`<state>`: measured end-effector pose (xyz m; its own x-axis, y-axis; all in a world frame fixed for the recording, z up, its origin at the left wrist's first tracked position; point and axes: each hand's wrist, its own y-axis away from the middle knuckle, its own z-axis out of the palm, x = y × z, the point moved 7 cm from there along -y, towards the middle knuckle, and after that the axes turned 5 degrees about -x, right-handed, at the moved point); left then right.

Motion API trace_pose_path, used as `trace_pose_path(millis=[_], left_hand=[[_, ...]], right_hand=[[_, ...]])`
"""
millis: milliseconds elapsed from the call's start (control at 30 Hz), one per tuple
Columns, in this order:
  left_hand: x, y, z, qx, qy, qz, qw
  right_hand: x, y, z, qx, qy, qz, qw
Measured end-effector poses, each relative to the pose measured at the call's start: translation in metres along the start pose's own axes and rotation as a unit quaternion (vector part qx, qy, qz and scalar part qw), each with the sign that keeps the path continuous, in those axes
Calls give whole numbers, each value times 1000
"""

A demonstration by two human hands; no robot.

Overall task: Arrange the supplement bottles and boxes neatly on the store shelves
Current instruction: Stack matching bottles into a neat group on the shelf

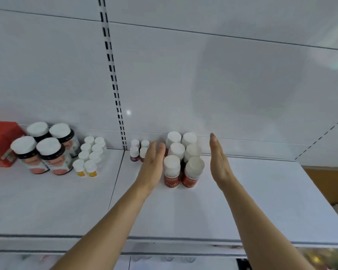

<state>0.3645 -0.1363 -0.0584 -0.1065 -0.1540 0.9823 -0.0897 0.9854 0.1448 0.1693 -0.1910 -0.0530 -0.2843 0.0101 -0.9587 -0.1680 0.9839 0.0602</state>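
Six red bottles (180, 162) with white caps, two columns of three, stand at the back of the white shelf (252, 201). Left hand (151, 166) flat, fingers straight, against the block's left side. Right hand (220, 162) flat, empty, just clear on the right.

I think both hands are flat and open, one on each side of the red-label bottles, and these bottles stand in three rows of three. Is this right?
Not quite. The head view shows the red-label bottles in two columns of three, six white caps in all, not three rows of three. The rest holds: the left hand and the right hand are flat and open, one on each side of the group.
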Motion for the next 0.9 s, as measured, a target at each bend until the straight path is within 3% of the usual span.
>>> trace_pose_path(millis=[133,300,500,900], left_hand=[[-17,-16,16,11,93,-24,995],[-13,-25,39,-19,187,-21,982],[-36,-43,39,26,173,-27,984],[-23,-41,38,-16,216,11,976]], right_hand=[[27,-13,11,-36,-137,49,989],[22,-20,35,-115,-197,9,974],[21,-21,44,-102,-221,-1,970],[24,-19,50,-105,-254,-9,962]])
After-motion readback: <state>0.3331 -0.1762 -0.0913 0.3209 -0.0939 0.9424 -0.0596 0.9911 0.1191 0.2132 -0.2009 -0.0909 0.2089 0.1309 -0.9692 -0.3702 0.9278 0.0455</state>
